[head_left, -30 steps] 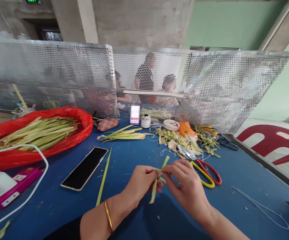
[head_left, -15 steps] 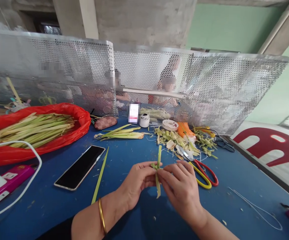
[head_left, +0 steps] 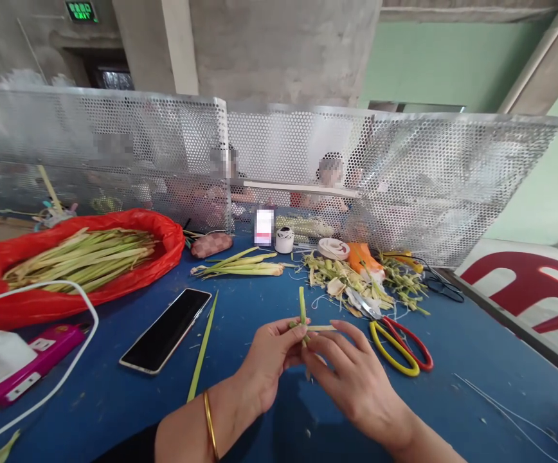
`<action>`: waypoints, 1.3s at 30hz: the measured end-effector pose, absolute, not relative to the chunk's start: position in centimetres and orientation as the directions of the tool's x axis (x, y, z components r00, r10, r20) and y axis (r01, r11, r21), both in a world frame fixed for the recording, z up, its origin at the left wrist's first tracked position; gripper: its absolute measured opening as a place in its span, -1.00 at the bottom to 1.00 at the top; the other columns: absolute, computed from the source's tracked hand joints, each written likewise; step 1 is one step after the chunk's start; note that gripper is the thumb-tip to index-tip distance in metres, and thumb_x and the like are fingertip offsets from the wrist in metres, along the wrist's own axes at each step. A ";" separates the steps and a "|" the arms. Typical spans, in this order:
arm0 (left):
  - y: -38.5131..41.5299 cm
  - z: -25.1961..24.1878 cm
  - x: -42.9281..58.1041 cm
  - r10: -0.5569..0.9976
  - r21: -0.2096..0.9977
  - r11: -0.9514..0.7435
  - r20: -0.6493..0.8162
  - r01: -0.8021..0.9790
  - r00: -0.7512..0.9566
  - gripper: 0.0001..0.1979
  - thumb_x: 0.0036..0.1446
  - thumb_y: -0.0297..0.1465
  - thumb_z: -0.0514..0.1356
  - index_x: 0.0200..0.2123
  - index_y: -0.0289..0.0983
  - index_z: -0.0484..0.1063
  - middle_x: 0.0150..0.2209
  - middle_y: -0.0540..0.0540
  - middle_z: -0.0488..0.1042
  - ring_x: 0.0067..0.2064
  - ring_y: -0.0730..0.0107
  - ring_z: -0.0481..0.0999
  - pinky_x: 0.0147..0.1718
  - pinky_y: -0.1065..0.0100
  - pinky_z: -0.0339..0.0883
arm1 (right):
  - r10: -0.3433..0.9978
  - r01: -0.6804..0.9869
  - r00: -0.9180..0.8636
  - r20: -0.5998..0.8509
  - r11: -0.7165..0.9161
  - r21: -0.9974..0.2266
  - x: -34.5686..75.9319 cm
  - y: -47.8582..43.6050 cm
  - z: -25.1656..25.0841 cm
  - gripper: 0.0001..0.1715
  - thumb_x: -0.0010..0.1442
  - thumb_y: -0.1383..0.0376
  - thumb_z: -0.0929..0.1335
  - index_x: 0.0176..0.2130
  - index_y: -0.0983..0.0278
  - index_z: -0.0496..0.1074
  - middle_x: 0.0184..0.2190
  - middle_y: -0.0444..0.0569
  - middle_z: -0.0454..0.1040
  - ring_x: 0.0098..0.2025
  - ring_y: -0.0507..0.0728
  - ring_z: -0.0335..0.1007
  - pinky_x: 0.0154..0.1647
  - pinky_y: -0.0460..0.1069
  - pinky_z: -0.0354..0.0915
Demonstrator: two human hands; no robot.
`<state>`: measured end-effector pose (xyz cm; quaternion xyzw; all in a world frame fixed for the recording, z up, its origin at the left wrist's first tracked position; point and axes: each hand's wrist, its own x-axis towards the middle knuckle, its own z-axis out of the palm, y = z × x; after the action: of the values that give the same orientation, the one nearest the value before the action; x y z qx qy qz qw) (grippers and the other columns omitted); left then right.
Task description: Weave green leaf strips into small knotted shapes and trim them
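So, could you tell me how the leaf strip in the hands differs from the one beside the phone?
The held strip is short and stands up, pinched by the left hand and right hand; the loose strip is long and lies flat on the blue table, untouched. Both are narrow and green.

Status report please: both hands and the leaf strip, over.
Left hand, right hand: both pinching leaf strip. Strip end points up. Scissors right of hands, not touching.
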<state>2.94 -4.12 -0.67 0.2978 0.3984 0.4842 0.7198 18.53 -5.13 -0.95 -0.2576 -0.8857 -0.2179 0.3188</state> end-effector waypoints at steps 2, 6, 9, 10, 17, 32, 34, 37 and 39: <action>-4.1 -0.7 3.0 0.932 0.807 0.363 -0.306 -0.466 0.195 -0.61 -0.25 -0.33 0.46 -0.30 -0.37 0.55 -0.42 -0.07 0.53 -0.44 0.49 0.47 -0.41 0.46 0.32 | 0.301 0.582 -0.684 0.665 0.774 0.248 18.6 -5.1 -1.0 -0.74 0.30 0.45 0.20 -0.20 0.27 0.45 -0.29 -0.03 0.55 -0.20 0.13 0.44 0.14 0.16 0.08; -4.2 -0.7 3.2 0.938 0.816 0.348 -0.299 -0.463 0.177 -0.58 -0.28 -0.35 0.47 -0.27 -0.36 0.56 -0.44 -0.07 0.55 -0.47 0.51 0.46 -0.42 0.47 0.31 | 0.341 0.584 -0.644 0.685 0.797 0.153 18.5 -5.2 -1.2 -0.73 0.29 0.45 0.20 -0.19 0.24 0.44 -0.31 -0.04 0.55 -0.18 0.13 0.44 0.14 0.17 0.08; -4.4 -0.4 3.3 0.951 0.865 0.307 -0.261 -0.396 0.167 -0.61 -0.27 -0.33 0.45 -0.29 -0.35 0.58 -0.43 -0.09 0.56 -0.44 0.43 0.49 -0.36 0.39 0.37 | 0.496 0.620 -0.457 0.738 0.773 -0.136 18.4 -5.2 -1.1 -0.79 0.26 0.43 0.25 -0.26 0.19 0.43 -0.33 -0.06 0.52 -0.24 0.11 0.42 0.02 0.14 0.18; -4.4 -0.3 3.3 0.952 0.880 0.302 -0.257 -0.365 0.168 -0.62 -0.26 -0.33 0.44 -0.29 -0.35 0.59 -0.42 -0.10 0.57 -0.43 0.40 0.50 -0.34 0.37 0.38 | 0.556 0.618 -0.385 0.736 0.748 -0.241 18.3 -5.1 -1.0 -0.82 0.25 0.41 0.26 -0.29 0.19 0.42 -0.34 -0.05 0.50 -0.25 0.11 0.42 -0.04 0.11 0.22; -4.5 0.2 2.8 0.924 0.921 0.332 -0.275 -0.202 0.264 -0.64 -0.12 -0.33 0.36 -0.20 -0.35 0.59 -0.40 -0.16 0.59 -0.38 0.34 0.55 -0.30 0.34 0.38 | 0.874 0.544 -0.131 0.468 0.458 -0.703 18.1 -4.8 -1.7 -0.76 0.23 0.30 0.27 -0.49 0.22 0.30 -0.51 -0.11 0.39 -0.44 0.07 0.30 -0.44 -0.07 0.23; -4.4 -0.9 3.4 0.958 0.947 0.272 -0.250 -0.171 0.137 -0.63 -0.15 -0.34 0.37 -0.21 -0.32 0.52 -0.43 -0.07 0.57 -0.41 0.40 0.53 -0.36 0.40 0.36 | 0.978 0.384 0.006 0.210 0.191 -0.903 17.3 -4.3 -2.7 -0.61 0.16 0.14 0.29 -0.61 0.22 0.17 -0.68 -0.21 0.22 -0.59 0.01 0.10 -0.57 -0.09 0.07; -4.3 -0.9 3.3 0.961 0.950 0.266 -0.247 -0.165 0.123 -0.67 -0.14 -0.33 0.36 -0.25 -0.33 0.53 -0.46 -0.07 0.56 -0.43 0.42 0.52 -0.39 0.43 0.34 | 0.987 0.275 0.003 0.160 0.153 -0.949 17.2 -4.2 -2.9 -0.66 0.15 0.12 0.30 -0.56 0.22 0.23 -0.66 -0.19 0.29 -0.59 0.03 0.19 -0.57 -0.09 0.14; -3.9 -0.8 3.0 0.963 0.946 0.268 -0.262 -0.184 0.056 -0.67 -0.14 -0.35 0.35 -0.24 -0.34 0.52 -0.47 -0.07 0.56 -0.47 0.44 0.50 -0.44 0.45 0.32 | 0.992 0.163 0.001 0.127 0.125 -0.979 17.0 -4.4 -3.0 -0.77 0.13 0.12 0.34 -0.34 0.22 0.29 -0.59 -0.18 0.42 -0.54 0.08 0.35 -0.50 -0.05 0.28; -3.6 -0.6 2.7 0.961 0.941 0.273 -0.277 -0.200 0.006 -0.68 -0.15 -0.36 0.36 -0.27 -0.35 0.51 -0.48 -0.07 0.56 -0.48 0.44 0.50 -0.45 0.45 0.32 | 0.978 0.250 0.015 0.207 0.197 -0.948 17.1 -4.6 -2.9 -0.74 0.12 0.19 0.37 -0.21 0.21 0.25 -0.53 -0.18 0.45 -0.49 0.10 0.40 -0.43 -0.04 0.31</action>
<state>2.70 -3.65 -0.63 0.3674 0.5178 0.4782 0.6068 17.06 -4.63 -2.90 -0.5146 -0.5965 0.3696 0.4927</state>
